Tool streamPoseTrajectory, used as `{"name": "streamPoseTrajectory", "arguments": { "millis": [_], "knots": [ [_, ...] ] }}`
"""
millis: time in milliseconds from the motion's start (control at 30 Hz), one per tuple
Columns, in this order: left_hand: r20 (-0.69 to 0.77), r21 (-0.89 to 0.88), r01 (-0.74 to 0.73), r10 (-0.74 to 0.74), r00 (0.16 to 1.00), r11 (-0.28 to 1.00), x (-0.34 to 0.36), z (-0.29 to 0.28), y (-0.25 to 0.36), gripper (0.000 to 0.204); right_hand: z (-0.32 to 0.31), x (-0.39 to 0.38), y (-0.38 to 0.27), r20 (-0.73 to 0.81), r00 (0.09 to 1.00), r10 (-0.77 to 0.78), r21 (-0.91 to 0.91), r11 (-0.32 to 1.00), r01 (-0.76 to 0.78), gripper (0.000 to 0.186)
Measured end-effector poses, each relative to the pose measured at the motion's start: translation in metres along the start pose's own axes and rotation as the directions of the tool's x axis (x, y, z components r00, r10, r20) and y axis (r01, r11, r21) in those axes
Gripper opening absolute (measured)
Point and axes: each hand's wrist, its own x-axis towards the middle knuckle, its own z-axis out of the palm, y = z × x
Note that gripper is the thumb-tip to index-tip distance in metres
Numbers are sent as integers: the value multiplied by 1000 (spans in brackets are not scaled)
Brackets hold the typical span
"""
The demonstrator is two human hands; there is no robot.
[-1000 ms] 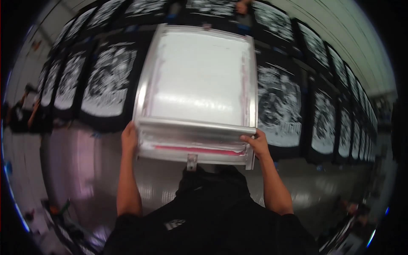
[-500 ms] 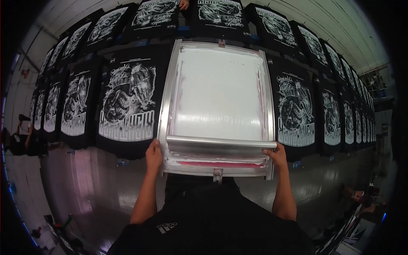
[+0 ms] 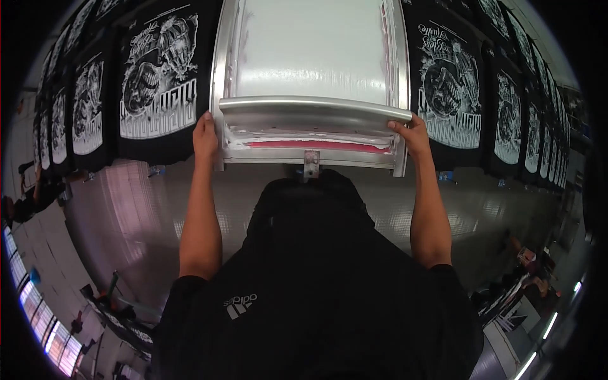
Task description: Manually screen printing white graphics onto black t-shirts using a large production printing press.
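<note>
A metal-framed printing screen (image 3: 398, 159) lies in front of me, its mesh coated with smooth white ink (image 3: 310, 44). Across its near end rests a long metal squeegee (image 3: 304, 114), with smeared ink and a red strip (image 3: 316, 145) on the near side. My left hand (image 3: 205, 136) is closed at the left rail of the screen frame, most of its fingers hidden beneath the edge. At the right rail my right hand (image 3: 413, 134) grips the frame, its thumb reaching over the right end of the squeegee.
Black shirts with white skeletal prints lie in rows on both sides, including one at left (image 3: 159, 76) and one at right (image 3: 448, 79). A metal bracket (image 3: 311, 163) sits at the screen's near edge. Another person (image 3: 35, 196) stands at far left.
My view has tilted downward, so the screen, shirts and hands sit higher in the picture. Both hands keep their places at the frame, and the squeegee stays at its near end.
</note>
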Motion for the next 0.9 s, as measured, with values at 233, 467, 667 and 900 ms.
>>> {"name": "streamPoseTrajectory", "arguments": {
  "millis": [233,467,667,900],
  "knots": [
    [26,-116,-127,131,991,985,-6,-2,-15,59,2,-5,11,-13,1000,-9,87,996,10,38],
    [96,149,-192,179,979,970,-9,-7,-3,50,7,-9,-11,37,998,58,-86,995,-54,40],
    [558,375,-811,589,585,449,-62,-23,91,38,38,-64,-65,243,961,-134,-920,281,272,28],
    [754,412,-855,408,515,317,-5,12,180,24,28,-12,-89,293,940,-177,-823,453,342,28]
  ]
}}
